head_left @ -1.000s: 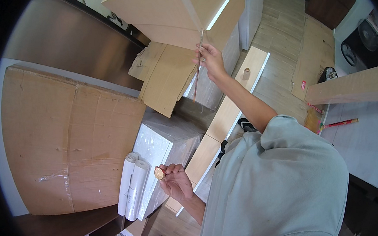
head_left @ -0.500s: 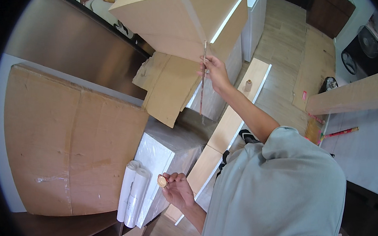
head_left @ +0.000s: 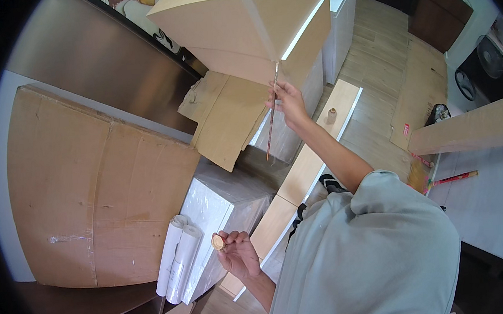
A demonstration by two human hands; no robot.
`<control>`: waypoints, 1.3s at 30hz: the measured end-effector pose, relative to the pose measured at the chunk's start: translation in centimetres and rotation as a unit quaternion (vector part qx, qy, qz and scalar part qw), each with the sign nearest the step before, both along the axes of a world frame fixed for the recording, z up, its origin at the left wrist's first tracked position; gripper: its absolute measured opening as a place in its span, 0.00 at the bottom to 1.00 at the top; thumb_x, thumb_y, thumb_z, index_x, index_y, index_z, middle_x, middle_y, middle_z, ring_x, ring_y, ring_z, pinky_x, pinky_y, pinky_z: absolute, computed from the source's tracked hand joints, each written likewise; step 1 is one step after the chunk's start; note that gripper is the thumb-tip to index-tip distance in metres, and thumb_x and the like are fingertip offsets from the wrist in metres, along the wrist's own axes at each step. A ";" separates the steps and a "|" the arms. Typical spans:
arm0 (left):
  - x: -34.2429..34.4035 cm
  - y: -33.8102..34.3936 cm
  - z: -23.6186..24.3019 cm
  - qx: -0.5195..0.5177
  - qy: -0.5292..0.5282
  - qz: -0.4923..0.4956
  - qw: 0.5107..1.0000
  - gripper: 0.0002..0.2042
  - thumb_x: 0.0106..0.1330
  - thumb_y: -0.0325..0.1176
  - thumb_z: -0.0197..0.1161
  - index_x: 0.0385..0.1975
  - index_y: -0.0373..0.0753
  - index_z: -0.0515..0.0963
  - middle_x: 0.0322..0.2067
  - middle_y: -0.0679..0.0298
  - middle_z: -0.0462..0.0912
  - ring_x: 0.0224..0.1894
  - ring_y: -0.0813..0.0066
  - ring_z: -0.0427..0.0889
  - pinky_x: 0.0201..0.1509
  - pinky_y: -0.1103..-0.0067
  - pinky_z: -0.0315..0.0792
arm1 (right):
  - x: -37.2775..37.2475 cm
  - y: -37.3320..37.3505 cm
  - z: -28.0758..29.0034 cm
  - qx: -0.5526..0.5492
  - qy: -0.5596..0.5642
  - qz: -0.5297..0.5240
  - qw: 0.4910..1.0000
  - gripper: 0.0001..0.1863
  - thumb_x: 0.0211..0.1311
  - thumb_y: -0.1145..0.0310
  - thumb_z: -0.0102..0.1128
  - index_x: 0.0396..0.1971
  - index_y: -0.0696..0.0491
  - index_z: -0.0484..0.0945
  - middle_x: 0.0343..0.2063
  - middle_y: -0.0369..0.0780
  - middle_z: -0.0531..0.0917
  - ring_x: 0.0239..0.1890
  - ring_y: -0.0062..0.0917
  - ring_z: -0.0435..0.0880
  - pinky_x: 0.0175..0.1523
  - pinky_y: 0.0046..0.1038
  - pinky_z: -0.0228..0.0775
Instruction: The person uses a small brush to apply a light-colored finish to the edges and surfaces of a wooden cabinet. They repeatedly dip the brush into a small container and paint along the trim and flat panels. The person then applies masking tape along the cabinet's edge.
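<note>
My left hand [head_left: 239,253] is closed around a small round lid-like dish [head_left: 218,243] with pale beige inside, held near the white plastic-wrapped box [head_left: 202,208]. My right hand [head_left: 287,104] pinches a long thin brush [head_left: 271,133] upright. Its upper end touches, or is very close to, the lower end of a white-edged strip on the beige cabinet panel [head_left: 235,28]. Behind that hand lies a torn cardboard sheet [head_left: 225,123]. A small bottle [head_left: 332,116] stands on a long light wood board [head_left: 289,186] to the right.
A large cardboard sheet [head_left: 95,193] leans at left beside two white rolls [head_left: 183,260]. A white cabinet [head_left: 341,20], wooden floor [head_left: 374,59], cardboard on the floor [head_left: 411,79], a beige beam [head_left: 467,122] and a black appliance [head_left: 487,67] are at right. My shoes [head_left: 333,183] show below.
The whole scene sits somewhat lower in the picture, as the view has shifted. Both hands keep their grips, with the brush still at the cabinet edge.
</note>
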State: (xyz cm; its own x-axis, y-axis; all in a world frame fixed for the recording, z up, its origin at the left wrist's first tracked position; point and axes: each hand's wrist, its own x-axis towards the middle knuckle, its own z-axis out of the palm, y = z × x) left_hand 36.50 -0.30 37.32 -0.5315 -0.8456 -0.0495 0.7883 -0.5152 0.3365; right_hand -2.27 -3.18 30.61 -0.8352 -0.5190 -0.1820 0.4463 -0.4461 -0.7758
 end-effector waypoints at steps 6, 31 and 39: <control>0.0 0.0 0.0 0.008 -0.004 0.006 1.000 0.20 0.62 0.28 0.67 0.55 0.38 0.76 0.49 0.60 0.83 0.44 0.72 0.78 0.50 0.75 0.68 | 1.7 0.5 1.7 -0.016 0.019 0.020 0.999 0.12 0.75 0.68 0.51 0.52 0.56 0.75 0.38 0.36 0.77 0.41 0.20 0.78 0.47 0.31 0.83; 0.3 0.2 -0.5 -0.001 0.004 0.011 1.000 0.19 0.64 0.30 0.66 0.56 0.39 0.76 0.49 0.60 0.83 0.44 0.73 0.78 0.49 0.75 0.68 | -1.4 -1.1 15.7 -0.162 0.152 0.000 0.975 0.14 0.74 0.70 0.53 0.54 0.59 0.73 0.38 0.36 0.79 0.38 0.18 0.80 0.44 0.27 0.83; 0.3 0.1 -0.6 0.002 0.008 0.008 1.000 0.18 0.65 0.30 0.66 0.55 0.39 0.76 0.49 0.59 0.83 0.44 0.73 0.78 0.49 0.75 0.67 | -1.4 -1.4 15.0 -0.170 0.127 -0.003 0.977 0.14 0.74 0.71 0.51 0.54 0.61 0.72 0.38 0.38 0.78 0.38 0.20 0.80 0.45 0.29 0.84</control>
State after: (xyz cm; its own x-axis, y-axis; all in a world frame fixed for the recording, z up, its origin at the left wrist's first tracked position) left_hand 36.76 -0.24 36.77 -0.5178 -0.8543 -0.0450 0.8021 -0.5031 0.3219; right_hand -3.64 -4.57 45.65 -0.8348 -0.5078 0.2126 0.2554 -0.6993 -0.6676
